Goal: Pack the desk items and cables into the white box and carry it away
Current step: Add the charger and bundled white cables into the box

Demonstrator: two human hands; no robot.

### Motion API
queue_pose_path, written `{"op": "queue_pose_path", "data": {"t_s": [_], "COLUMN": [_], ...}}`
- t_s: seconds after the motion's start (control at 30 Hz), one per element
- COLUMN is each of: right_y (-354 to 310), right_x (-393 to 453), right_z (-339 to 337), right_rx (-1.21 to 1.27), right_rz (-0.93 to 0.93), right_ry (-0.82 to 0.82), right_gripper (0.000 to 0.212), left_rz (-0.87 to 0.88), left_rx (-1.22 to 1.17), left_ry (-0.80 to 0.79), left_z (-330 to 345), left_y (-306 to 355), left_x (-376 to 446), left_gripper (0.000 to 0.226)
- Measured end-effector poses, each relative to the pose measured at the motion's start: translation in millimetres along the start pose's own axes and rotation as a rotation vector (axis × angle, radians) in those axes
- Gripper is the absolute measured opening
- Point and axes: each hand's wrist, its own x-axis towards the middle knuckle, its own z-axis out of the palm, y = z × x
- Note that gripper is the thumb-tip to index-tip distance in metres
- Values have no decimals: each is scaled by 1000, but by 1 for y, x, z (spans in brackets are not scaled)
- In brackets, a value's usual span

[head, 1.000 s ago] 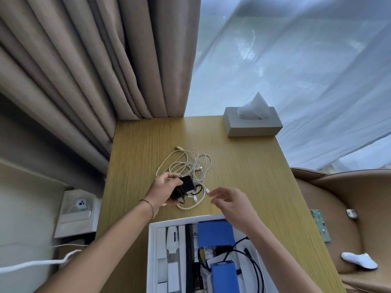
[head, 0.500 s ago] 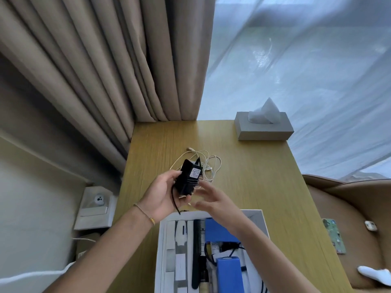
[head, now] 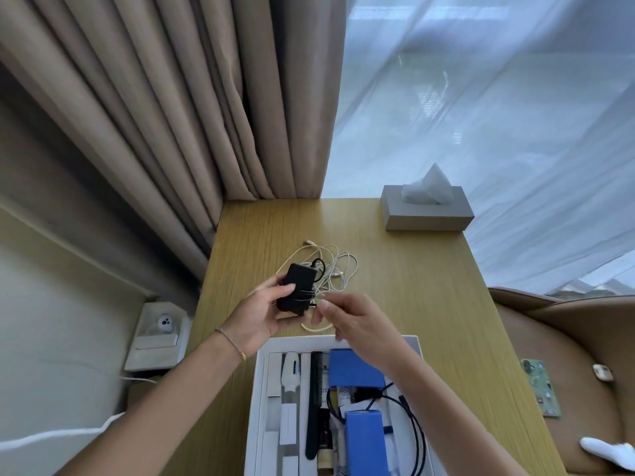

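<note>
My left hand [head: 256,314] holds a black power adapter [head: 296,290] above the wooden desk [head: 412,297]. My right hand [head: 357,322] pinches the adapter's thin cord right beside it. Behind them a tangle of white cables [head: 330,266] lies on the desk. The white box [head: 261,400] stands at the near edge under my forearms. Inside it are two blue boxes [head: 364,438], a black comb [head: 314,403], a white handheld device [head: 290,372] and black cables [head: 412,431].
A grey tissue box [head: 426,214] stands at the desk's far right corner. Beige curtains [head: 171,115] hang behind the desk and to its left. A brown armchair [head: 577,365] at the right holds a phone [head: 541,386] and small white items.
My left hand lifted the adapter off the cable pile and turned it. My right hand came in beside it and took hold of its cord. The camera shifted left.
</note>
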Motion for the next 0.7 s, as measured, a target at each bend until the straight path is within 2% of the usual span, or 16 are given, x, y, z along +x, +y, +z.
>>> {"op": "queue_pose_path", "data": {"t_s": [0.2,0.43,0.57,0.7], "right_y": [10,24,30,34], "right_x": [-9,-11,-13,-14], "right_z": [-28,-35,-30,-33], "right_rx": [-17,-120,-90,-72], "right_rz": [51,102,118,176], "right_ry": [-24,-52,-85,-141], "right_gripper": [27,23,22,13], "left_rz": [-151,-219,-305,-332], "left_rx": [-194,-119,-123,16], "left_ry": [-172,-289,-351,-349], "left_z": [-4,-1,1,0], "left_y": [-6,-18,-35,-41], "left_x": [-10,-12,-11,-12], "left_gripper": [40,39,40,35]}}
